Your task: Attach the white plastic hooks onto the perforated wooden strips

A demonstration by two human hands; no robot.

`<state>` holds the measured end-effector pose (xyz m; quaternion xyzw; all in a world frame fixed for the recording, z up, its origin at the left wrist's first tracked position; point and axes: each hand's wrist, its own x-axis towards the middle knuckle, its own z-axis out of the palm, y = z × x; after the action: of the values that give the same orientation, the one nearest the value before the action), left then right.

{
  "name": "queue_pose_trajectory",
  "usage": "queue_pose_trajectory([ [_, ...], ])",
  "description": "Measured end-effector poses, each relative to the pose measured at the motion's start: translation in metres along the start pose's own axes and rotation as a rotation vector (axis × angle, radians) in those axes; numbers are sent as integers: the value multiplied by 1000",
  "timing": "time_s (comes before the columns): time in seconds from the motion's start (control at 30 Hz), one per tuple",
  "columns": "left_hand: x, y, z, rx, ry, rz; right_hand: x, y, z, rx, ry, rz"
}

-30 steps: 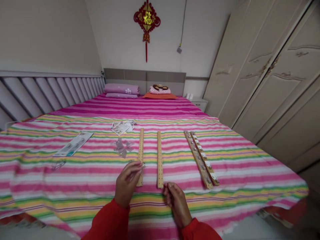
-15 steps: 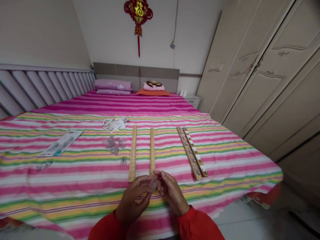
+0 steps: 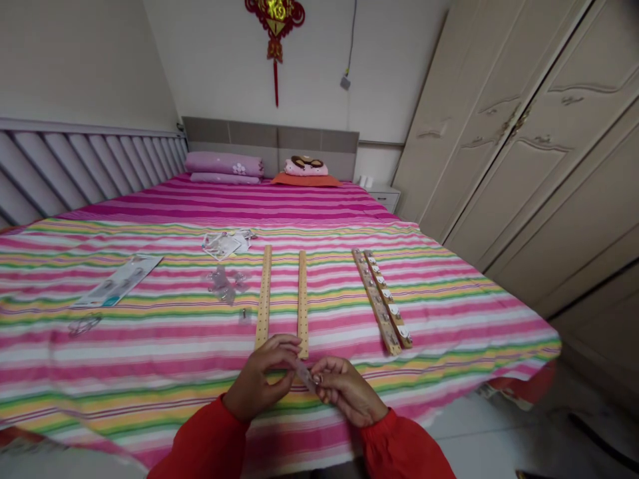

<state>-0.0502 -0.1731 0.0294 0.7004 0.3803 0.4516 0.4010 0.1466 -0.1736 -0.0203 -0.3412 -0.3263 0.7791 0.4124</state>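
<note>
Closer to you than half a second ago, the small clear plastic packet (image 3: pixel 305 376) now spans your fingertips: your left hand (image 3: pixel 262 379) grips its left end, your right hand (image 3: pixel 349 394) pinches its right end, where a shiny bit (image 3: pixel 316 379) shows. Just beyond your left fingers lie two perforated wooden strips (image 3: pixel 303 299); farther left, loose clear packets (image 3: pixel 222 285); well right of your right fingers, two strips fitted with small metal and white pieces (image 3: pixel 375 301).

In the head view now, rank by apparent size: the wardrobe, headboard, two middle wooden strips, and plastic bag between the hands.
1. Wardrobe
2. Headboard
3. Left middle strip and right middle strip: they look too alike to rank against each other
4. Plastic bag
</note>
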Motion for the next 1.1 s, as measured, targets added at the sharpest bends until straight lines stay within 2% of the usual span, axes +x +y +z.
queue_pose_trajectory([
  [0.1, 6, -3, -1, -114, 62, -75, 1, 2, 0, 24, -16, 33],
  [0.2, 11, -9, 1, -287, 186, -178, 4, 4, 1, 32, -7, 20],
  [0.33, 16, -20, 6, -360, 312, -361, 13, 3, 2, 46, 134, -67],
  [0.43, 20, -27, 9, -369, 341, -504, 24, 3, 2, 43, 258, -138],
  [0.5, 23, -31, 13, -360, 339, -547, 32, 5, 2, 49, 317, -170],
  [0.63, 28, -42, 19, -297, 302, -539, 43, 8, 3, 61, 390, -219],
  [0.83, 34, -63, 24, -249, 309, -534, 50, 10, 5, 21, 413, -235],
  [1.1, 35, -72, 27, -148, 301, -507, 54, 11, 6, -22, 421, -230],
])
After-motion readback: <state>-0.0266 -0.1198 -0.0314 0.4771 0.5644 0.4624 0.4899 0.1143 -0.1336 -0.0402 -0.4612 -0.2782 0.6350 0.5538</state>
